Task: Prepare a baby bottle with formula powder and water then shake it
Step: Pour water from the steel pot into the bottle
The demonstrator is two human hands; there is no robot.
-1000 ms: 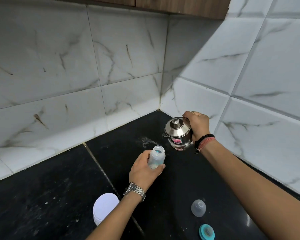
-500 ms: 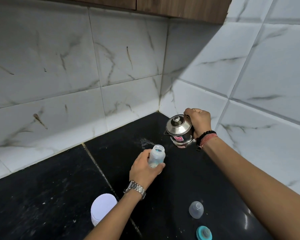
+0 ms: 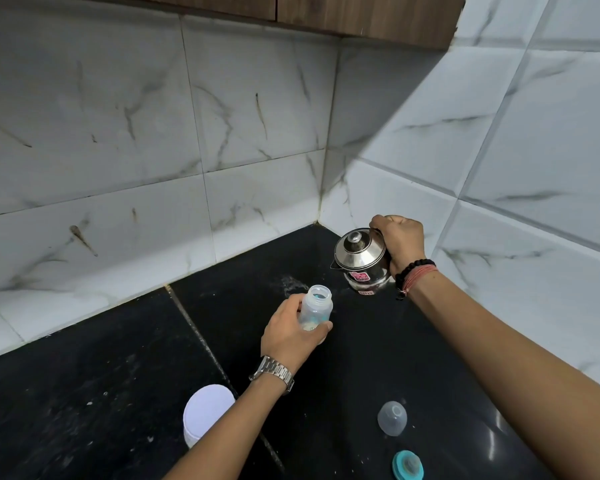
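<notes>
Head view: left hand (image 3: 288, 337) has its fingers clamped round the open clear plastic baby bottle (image 3: 315, 308), pale powder at its bottom, over the black stone tabletop (image 3: 101, 375); right hand (image 3: 400, 244) grips a small lidded steel kettle (image 3: 361, 261), tilted, spout toward the bottle, not touching; clear dome cap (image 3: 391, 418), teal ring (image 3: 407, 465) and white tub (image 3: 207, 412) lie nearer.

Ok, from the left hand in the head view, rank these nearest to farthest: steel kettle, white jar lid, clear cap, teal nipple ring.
From the left hand:
1. White jar lid, below it, beside the forearm.
2. Steel kettle, up right, held by the right hand; close to the clear cap's rank.
3. Clear cap, lower right.
4. Teal nipple ring, bottom right.
</notes>
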